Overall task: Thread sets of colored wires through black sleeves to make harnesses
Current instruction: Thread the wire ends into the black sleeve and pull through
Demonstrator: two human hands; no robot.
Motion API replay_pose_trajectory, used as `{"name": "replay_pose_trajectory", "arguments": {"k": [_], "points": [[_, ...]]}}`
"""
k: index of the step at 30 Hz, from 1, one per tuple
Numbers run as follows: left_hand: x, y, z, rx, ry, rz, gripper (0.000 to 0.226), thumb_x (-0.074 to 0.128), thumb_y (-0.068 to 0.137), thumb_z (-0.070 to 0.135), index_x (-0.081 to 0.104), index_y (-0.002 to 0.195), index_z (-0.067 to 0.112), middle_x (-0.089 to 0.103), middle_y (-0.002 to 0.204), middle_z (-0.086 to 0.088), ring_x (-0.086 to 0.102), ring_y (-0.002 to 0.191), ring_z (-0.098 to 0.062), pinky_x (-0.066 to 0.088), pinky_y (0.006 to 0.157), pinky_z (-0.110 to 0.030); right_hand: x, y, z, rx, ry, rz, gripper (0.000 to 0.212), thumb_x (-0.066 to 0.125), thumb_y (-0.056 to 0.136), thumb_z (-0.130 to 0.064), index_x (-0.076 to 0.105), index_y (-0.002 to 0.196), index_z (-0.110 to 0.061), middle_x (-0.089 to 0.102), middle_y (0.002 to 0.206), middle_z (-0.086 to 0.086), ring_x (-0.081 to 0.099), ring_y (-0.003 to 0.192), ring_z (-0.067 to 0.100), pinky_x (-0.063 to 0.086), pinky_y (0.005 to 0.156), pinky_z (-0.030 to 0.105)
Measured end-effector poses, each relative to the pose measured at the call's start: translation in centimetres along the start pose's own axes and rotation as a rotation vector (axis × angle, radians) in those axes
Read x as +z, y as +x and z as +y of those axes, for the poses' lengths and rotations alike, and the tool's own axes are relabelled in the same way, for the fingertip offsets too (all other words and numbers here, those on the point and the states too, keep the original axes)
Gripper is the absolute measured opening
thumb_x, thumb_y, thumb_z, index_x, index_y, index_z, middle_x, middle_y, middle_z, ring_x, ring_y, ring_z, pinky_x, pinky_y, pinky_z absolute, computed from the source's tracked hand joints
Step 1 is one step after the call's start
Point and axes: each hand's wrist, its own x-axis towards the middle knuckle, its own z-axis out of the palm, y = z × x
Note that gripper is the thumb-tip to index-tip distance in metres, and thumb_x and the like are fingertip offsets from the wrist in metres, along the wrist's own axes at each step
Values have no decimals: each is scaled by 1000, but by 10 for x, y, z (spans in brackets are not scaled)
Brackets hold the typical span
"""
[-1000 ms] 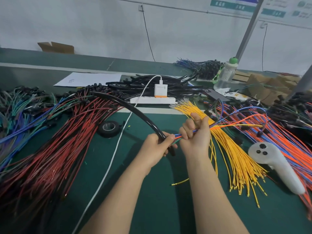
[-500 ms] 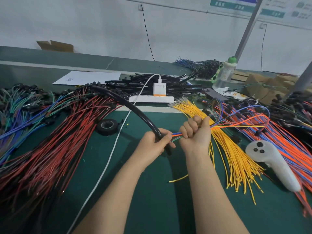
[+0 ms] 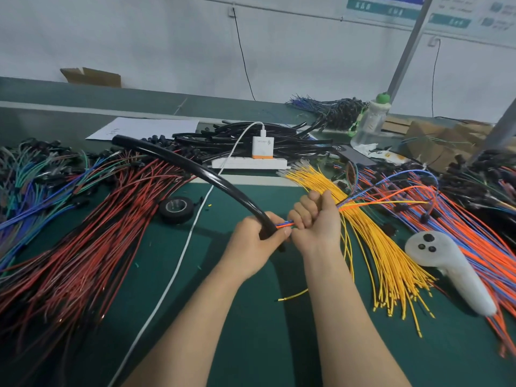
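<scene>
My right hand [image 3: 315, 222] has closed in on my left hand [image 3: 251, 241] at mid-frame, so less of the colored wire set [image 3: 284, 225] shows between them. I judge more has fed in. My left hand grips the mouth of the black sleeve [image 3: 195, 169], which arcs toward the upper left; my right hand is fisted round the wires.

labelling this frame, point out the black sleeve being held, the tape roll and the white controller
black sleeve [image 3: 208, 174], head view, middle of the curved tube
tape roll [image 3: 176, 217], head view, front outer wall
white controller [image 3: 460, 277], head view, middle of its handle
</scene>
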Motion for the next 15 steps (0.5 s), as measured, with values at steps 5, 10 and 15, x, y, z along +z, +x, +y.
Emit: {"name": "replay_pose_trajectory", "arguments": {"k": [5,10,15], "points": [[-6,1,3,-76,-307,-82,7,61,90,9,65,91,15,70,67,6,46,49,-1,38,51,-11,0,-1,-5,7,85,-20,57,29,102,-46,41,56,-15,21,38,-7,16,27,7,10,31,19],[-8,1,3,-172,-575,-186,11,60,87,17,66,96,14,71,77,-2,43,53,-4,39,55,-13,0,-4,-8,64,278,-89,57,32,103,-40,45,56,-11,23,39,-5,5,39,7,11,31,19],[-10,-1,5,-187,-788,-262,22,61,79,22,67,97,11,70,78,-4,43,51,-2,43,53,-13,2,-4,-7,140,365,-178,65,29,104,-37,47,49,-8,17,42,-5,4,41,7,12,31,19]]}}
